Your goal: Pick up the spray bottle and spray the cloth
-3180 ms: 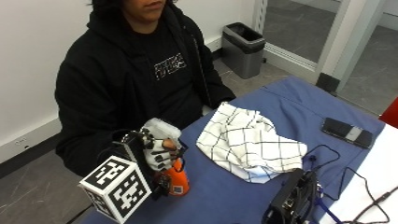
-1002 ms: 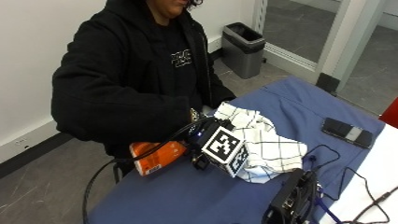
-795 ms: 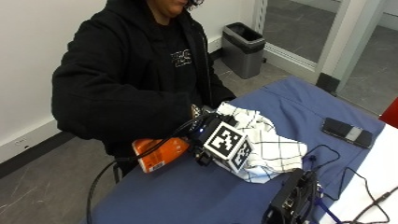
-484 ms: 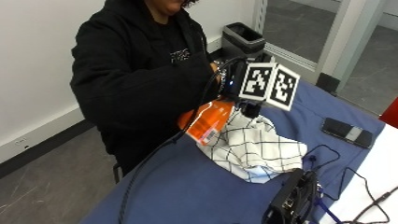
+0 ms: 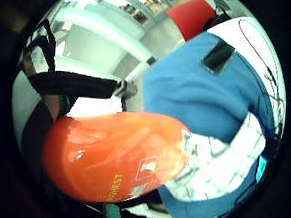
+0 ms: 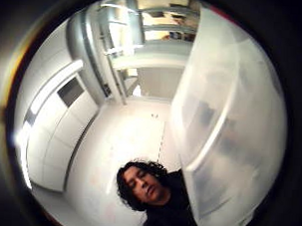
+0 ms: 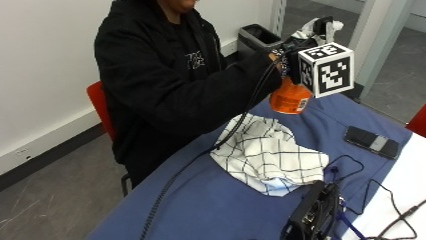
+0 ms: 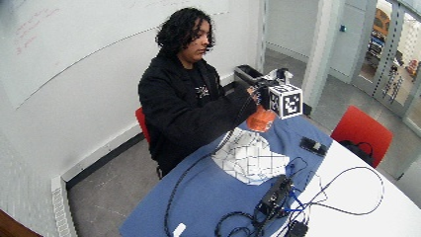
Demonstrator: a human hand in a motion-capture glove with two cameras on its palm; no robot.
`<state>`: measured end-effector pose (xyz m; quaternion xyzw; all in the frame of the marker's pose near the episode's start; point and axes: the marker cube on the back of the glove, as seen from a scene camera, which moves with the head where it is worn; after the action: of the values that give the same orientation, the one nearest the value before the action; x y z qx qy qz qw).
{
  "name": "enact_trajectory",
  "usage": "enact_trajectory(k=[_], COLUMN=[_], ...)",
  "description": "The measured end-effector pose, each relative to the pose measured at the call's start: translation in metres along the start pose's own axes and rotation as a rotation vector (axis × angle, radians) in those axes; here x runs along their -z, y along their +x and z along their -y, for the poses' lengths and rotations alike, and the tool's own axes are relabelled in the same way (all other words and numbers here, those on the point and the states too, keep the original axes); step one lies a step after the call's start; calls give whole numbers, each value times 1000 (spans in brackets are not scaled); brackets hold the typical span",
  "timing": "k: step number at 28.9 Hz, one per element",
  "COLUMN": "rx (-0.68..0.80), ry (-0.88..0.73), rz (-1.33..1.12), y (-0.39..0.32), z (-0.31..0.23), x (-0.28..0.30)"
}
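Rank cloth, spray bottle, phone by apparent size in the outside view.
1. cloth, clearly largest.
2. spray bottle, partly hidden by the gloved right hand.
3. phone, close to the bottle's visible part, so that order is unsure.

Lettering is scarce and mostly illegible. On the orange spray bottle (image 5: pixel 114 154), seen close in the little finger side palm view, pale yellow letters run along the body and appear to end in "EST", though the start of the word is cut off by the curve. Beside them sits a small white-outlined square symbol and a white label (image 7: pixel 303 103) whose print cannot be read. The person's black hoodie (image 7: pixel 166 85) carries a white chest logo (image 7: pixel 194 58), its characters too small to make out. Faint red writing marks the whiteboard (image 8: pixel 29 32) in the wide outside view, also unreadable.
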<state>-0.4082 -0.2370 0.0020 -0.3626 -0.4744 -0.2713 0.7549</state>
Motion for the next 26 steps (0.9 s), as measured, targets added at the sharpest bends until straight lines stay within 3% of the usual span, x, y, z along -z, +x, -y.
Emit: enact_trajectory(k=[4,15,26], rx=[101,212,172], ry=[129,93,38], rz=[47,167,67], y=[18,83,89], z=[33,24,32], x=[0,-78,-111])
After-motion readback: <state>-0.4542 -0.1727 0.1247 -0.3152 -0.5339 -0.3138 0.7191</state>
